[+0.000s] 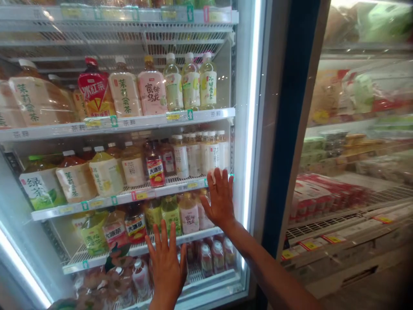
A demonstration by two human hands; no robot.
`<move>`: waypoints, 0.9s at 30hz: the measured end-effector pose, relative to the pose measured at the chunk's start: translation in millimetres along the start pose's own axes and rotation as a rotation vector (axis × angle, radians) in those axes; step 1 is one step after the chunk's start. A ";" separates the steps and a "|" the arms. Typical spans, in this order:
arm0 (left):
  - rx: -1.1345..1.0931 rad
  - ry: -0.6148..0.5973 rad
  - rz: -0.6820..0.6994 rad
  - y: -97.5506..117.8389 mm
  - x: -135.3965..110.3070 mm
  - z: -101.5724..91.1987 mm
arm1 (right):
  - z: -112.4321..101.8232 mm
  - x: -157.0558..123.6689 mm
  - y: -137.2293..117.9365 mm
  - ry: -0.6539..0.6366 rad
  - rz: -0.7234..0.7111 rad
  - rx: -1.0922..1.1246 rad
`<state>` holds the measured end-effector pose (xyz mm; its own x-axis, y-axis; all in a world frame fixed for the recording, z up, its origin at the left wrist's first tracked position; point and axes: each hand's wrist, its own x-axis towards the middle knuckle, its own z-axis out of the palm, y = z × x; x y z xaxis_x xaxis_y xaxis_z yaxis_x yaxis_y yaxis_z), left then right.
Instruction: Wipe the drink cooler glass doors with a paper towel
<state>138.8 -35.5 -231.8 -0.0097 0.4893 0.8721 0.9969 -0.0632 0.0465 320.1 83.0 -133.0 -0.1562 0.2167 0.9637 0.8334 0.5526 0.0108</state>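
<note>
My left hand (pixel 167 262) is raised with its palm toward the glass door of a lit drinks cooler. Its fingers are spread and hold nothing. Behind its fingertips stands a green-labelled bottle (pixel 171 212). Higher and to the right, my right hand (pixel 221 199) is also spread flat and empty, in front of the right end of a shelf (pixel 180 188). White-labelled bottles (pixel 214 153) stand just above its fingers. Whether either palm touches the glass, I cannot tell.
Several shelves carry bottled teas, among them a large red bottle (pixel 93 90) and a pink-labelled bottle (pixel 152 88). A bright light strip (pixel 251 129) runs up the cooler's right side. Beyond the dark blue post (pixel 287 129), an open chiller holds red-and-white packs (pixel 325 193).
</note>
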 end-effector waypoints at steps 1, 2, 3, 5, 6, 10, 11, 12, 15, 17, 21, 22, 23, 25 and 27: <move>0.010 -0.002 -0.001 2.3 -0.1 1.4 | 2.1 -18.6 -5.5 0.004 0.000 0.007; 0.015 -0.006 -0.004 4.2 -0.3 2.5 | 4.8 -44.6 -12.9 0.006 -0.019 0.015; 0.015 -0.010 -0.010 5.7 -0.3 3.4 | 7.6 -74.3 -21.0 0.008 -0.057 0.023; 0.005 -0.015 -0.015 7.6 0.3 4.5 | 11.7 -127.5 -33.2 0.002 -0.163 0.036; 0.002 -0.012 -0.018 8.0 1.1 5.0 | 12.5 -143.0 -34.9 -0.005 -0.206 0.041; 0.006 -0.005 -0.002 9.9 6.6 6.9 | 4.5 -95.0 -5.9 0.002 -0.156 0.018; 0.005 0.000 -0.001 10.8 8.0 7.3 | 0.1 -63.0 6.6 0.018 -0.100 0.007; -0.001 0.008 -0.004 11.8 9.2 7.6 | -4.7 -30.4 18.5 0.037 -0.037 -0.003; -0.028 0.019 -0.020 13.8 10.5 6.7 | -13.9 27.3 37.6 0.094 0.052 -0.010; -0.043 0.008 -0.015 12.9 9.8 4.3 | -10.8 6.8 30.1 0.087 0.079 0.002; -0.008 -0.022 0.018 3.5 7.6 -1.5 | 11.9 -120.2 -12.8 0.014 0.034 -0.004; 0.012 -0.022 0.035 -0.2 7.8 -2.8 | 16.8 -143.3 -22.0 -0.032 -0.007 -0.008; 0.026 -0.019 0.046 -4.1 8.6 -4.0 | 19.8 -154.2 -28.8 -0.050 -0.031 -0.014; 0.022 -0.001 0.045 -12.2 12.7 -6.9 | 19.0 -134.8 -34.7 -0.061 -0.023 -0.019; -0.014 0.030 0.012 -20.5 20.2 -10.9 | 10.8 -71.3 -35.1 -0.024 0.022 -0.007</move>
<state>117.3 -33.8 -209.8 0.0002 0.4619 0.8870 0.9958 -0.0811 0.0420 296.2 56.9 -205.0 -0.1502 0.2480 0.9570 0.8404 0.5419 -0.0086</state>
